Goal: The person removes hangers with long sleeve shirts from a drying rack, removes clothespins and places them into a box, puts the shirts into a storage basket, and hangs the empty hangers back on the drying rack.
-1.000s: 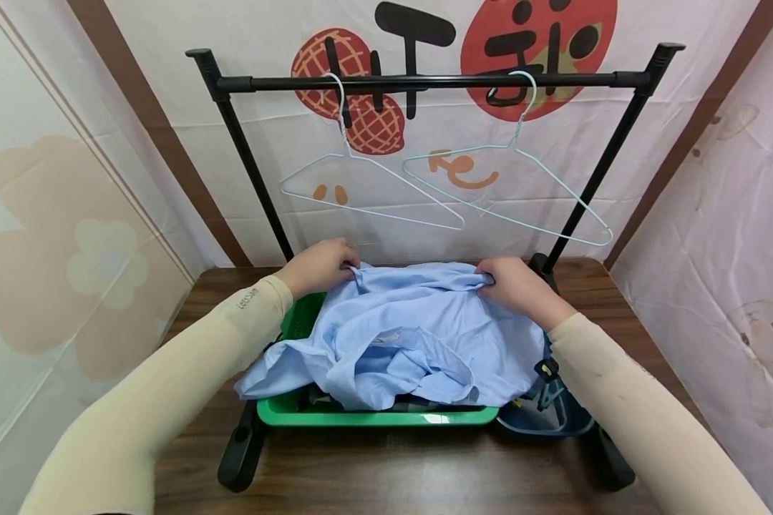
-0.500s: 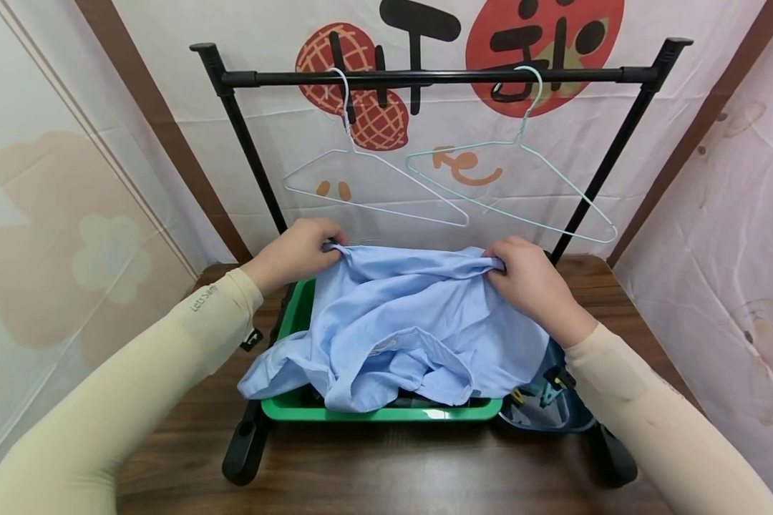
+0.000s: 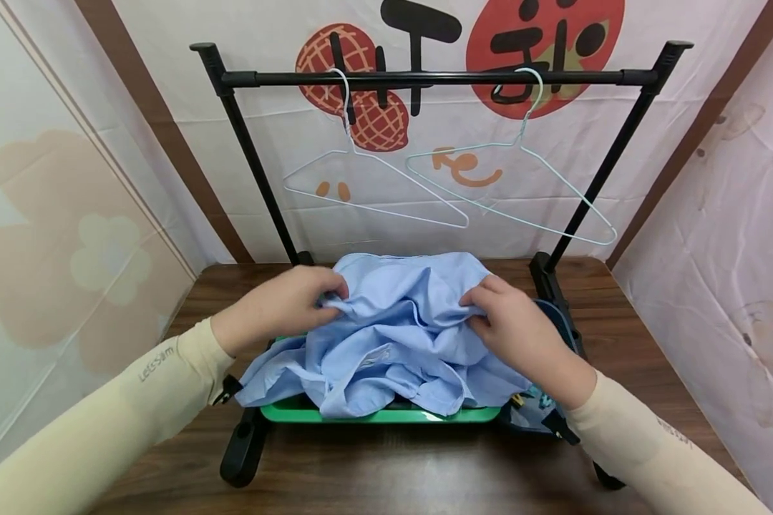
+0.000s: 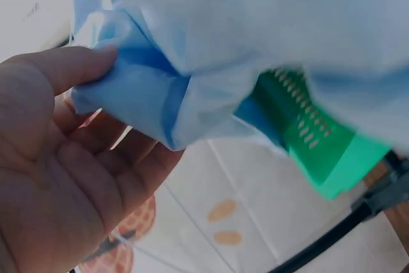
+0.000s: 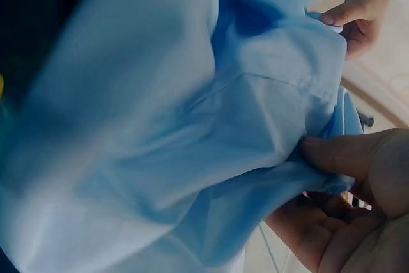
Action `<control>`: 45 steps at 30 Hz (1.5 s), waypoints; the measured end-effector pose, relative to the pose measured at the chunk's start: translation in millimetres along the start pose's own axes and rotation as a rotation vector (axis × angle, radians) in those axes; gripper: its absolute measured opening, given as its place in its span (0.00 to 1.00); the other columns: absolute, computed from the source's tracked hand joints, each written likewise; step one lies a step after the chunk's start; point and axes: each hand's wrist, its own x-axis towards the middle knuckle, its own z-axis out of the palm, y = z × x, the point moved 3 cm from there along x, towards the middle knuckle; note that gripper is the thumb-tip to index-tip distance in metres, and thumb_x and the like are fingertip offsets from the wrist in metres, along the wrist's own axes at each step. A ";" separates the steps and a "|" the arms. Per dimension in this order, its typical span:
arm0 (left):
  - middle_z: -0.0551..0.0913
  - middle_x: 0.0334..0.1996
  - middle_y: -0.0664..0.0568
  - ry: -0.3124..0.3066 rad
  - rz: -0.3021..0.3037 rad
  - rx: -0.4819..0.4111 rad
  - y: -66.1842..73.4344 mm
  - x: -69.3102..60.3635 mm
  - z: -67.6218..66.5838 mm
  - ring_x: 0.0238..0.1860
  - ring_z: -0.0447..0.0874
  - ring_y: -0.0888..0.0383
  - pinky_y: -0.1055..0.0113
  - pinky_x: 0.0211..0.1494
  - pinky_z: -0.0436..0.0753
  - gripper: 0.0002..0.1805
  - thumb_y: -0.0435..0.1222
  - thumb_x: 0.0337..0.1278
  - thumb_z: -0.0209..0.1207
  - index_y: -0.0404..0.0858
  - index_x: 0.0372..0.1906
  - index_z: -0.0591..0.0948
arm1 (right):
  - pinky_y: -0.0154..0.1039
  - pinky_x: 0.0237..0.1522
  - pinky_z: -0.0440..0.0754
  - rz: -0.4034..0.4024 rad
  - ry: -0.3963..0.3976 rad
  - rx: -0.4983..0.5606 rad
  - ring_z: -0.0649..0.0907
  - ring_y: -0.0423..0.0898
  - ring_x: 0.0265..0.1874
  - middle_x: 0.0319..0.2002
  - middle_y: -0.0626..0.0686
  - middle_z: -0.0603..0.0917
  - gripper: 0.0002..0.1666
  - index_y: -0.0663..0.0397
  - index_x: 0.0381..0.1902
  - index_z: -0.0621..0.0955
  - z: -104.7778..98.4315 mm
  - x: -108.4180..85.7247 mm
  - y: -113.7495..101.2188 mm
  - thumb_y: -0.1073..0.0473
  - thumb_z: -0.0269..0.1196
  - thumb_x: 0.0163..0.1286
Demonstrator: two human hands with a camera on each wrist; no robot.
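Observation:
A light blue shirt [image 3: 386, 336] lies bunched over a green basket [image 3: 380, 415], covering most of it. On the shirt's left side my left hand [image 3: 296, 304] pinches a fold between thumb and fingers. My right hand [image 3: 522, 336] grips another fold at the right. The left wrist view has the shirt [image 4: 211, 36] draped above the perforated basket wall [image 4: 313, 132], with the thumb of my left hand [image 4: 83, 158] over the cloth. In the right wrist view, the thumb and fingers of my right hand [image 5: 351, 190] pinch the shirt [image 5: 192, 126].
A black garment rack [image 3: 425, 79] stands over the basket. From its bar hang a white hanger [image 3: 373, 211] and a pale green hanger [image 3: 509, 218]. A dark blue basket [image 3: 522, 422] with small clips sits at the right, partly hidden. Everything stands on a brown wooden table [image 3: 393, 472].
Both hands first lifted the shirt's far edge, then came lower and nearer along its sides. The far part of the shirt now lies beyond the hands, and the cloth is more bunched.

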 end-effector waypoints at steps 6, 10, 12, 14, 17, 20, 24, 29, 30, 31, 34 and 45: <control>0.86 0.41 0.60 -0.280 0.020 0.001 15.5 -15.4 28.1 0.41 0.80 0.64 0.60 0.51 0.83 0.08 0.40 0.65 0.67 0.45 0.47 0.88 | 0.35 0.39 0.83 -0.167 -0.238 0.027 0.81 0.38 0.36 0.41 0.46 0.82 0.12 0.48 0.46 0.87 27.3 -7.9 -10.2 0.63 0.73 0.65; 0.87 0.42 0.63 -0.470 -0.001 -0.038 17.5 -19.5 44.3 0.41 0.81 0.66 0.61 0.53 0.83 0.11 0.39 0.64 0.66 0.46 0.50 0.89 | 0.36 0.44 0.84 -0.208 -0.404 0.081 0.81 0.37 0.40 0.44 0.45 0.81 0.12 0.47 0.48 0.87 43.8 -9.4 -9.8 0.60 0.71 0.68; 0.86 0.41 0.65 -0.531 -0.005 -0.053 15.8 -19.3 52.1 0.39 0.80 0.67 0.63 0.52 0.83 0.12 0.38 0.63 0.66 0.46 0.50 0.89 | 0.36 0.46 0.84 -0.234 -0.471 0.088 0.81 0.37 0.42 0.45 0.45 0.82 0.12 0.47 0.50 0.87 49.4 -9.7 -10.1 0.58 0.70 0.69; 0.84 0.37 0.66 -0.579 -0.011 -0.057 13.9 -18.7 59.8 0.36 0.78 0.68 0.66 0.48 0.81 0.11 0.36 0.62 0.65 0.48 0.47 0.89 | 0.36 0.47 0.83 -0.260 -0.535 0.088 0.80 0.36 0.42 0.46 0.45 0.81 0.12 0.47 0.51 0.87 54.2 -9.6 -10.9 0.56 0.69 0.70; 0.80 0.31 0.64 -0.638 -0.015 -0.047 12.3 -15.9 71.7 0.32 0.73 0.66 0.68 0.42 0.77 0.11 0.31 0.58 0.64 0.49 0.42 0.88 | 0.34 0.47 0.82 -0.284 -0.619 0.106 0.79 0.35 0.40 0.46 0.44 0.81 0.14 0.48 0.53 0.87 60.3 -9.2 -12.0 0.57 0.68 0.71; 0.78 0.30 0.62 -0.688 -0.043 -0.014 12.6 -12.2 80.9 0.32 0.71 0.63 0.67 0.40 0.74 0.14 0.27 0.56 0.62 0.49 0.42 0.88 | 0.31 0.45 0.79 -0.309 -0.681 0.101 0.77 0.33 0.38 0.44 0.43 0.80 0.14 0.47 0.54 0.87 68.1 -9.5 -12.9 0.58 0.67 0.72; 0.80 0.36 0.64 -0.741 -0.103 0.048 15.3 -8.7 86.8 0.37 0.74 0.61 0.65 0.45 0.75 0.18 0.27 0.60 0.60 0.50 0.48 0.88 | 0.29 0.42 0.74 -0.365 -0.740 0.065 0.75 0.35 0.35 0.39 0.42 0.76 0.12 0.48 0.53 0.87 79.2 -9.1 -14.4 0.59 0.65 0.74; 0.82 0.41 0.62 -0.778 -0.155 0.081 19.5 -7.1 87.1 0.42 0.75 0.60 0.63 0.50 0.76 0.18 0.28 0.65 0.57 0.49 0.52 0.86 | 0.30 0.41 0.72 -0.378 -0.778 0.024 0.74 0.36 0.34 0.36 0.41 0.74 0.11 0.47 0.52 0.86 88.4 -6.0 -13.6 0.58 0.64 0.75; 0.82 0.42 0.61 -0.776 -0.162 0.078 19.8 -7.1 86.2 0.42 0.75 0.60 0.62 0.51 0.76 0.18 0.28 0.65 0.57 0.49 0.53 0.86 | 0.30 0.41 0.73 -0.366 -0.778 0.019 0.74 0.36 0.34 0.36 0.41 0.73 0.10 0.46 0.52 0.86 88.8 -5.7 -13.4 0.58 0.65 0.75; 0.82 0.43 0.61 -0.768 -0.164 0.073 19.7 -7.4 84.9 0.43 0.75 0.60 0.62 0.51 0.76 0.18 0.28 0.65 0.57 0.48 0.54 0.86 | 0.30 0.41 0.73 -0.351 -0.773 0.014 0.74 0.36 0.34 0.37 0.40 0.73 0.10 0.46 0.52 0.86 88.5 -5.7 -13.5 0.57 0.65 0.75; 0.83 0.42 0.61 -0.724 -0.139 0.037 18.8 -9.4 78.4 0.42 0.76 0.61 0.62 0.51 0.77 0.15 0.30 0.67 0.58 0.47 0.53 0.85 | 0.31 0.41 0.74 -0.320 -0.730 0.002 0.74 0.36 0.34 0.37 0.41 0.74 0.11 0.46 0.52 0.86 82.2 -7.4 -15.8 0.56 0.65 0.75; 0.82 0.60 0.52 -0.407 -0.123 -0.031 7.1 -54.7 18.0 0.63 0.78 0.51 0.47 0.66 0.77 0.20 0.45 0.71 0.62 0.42 0.62 0.82 | 0.35 0.43 0.85 -0.263 -0.285 -0.027 0.80 0.36 0.42 0.49 0.44 0.81 0.20 0.46 0.57 0.84 11.5 -32.3 -10.4 0.53 0.72 0.68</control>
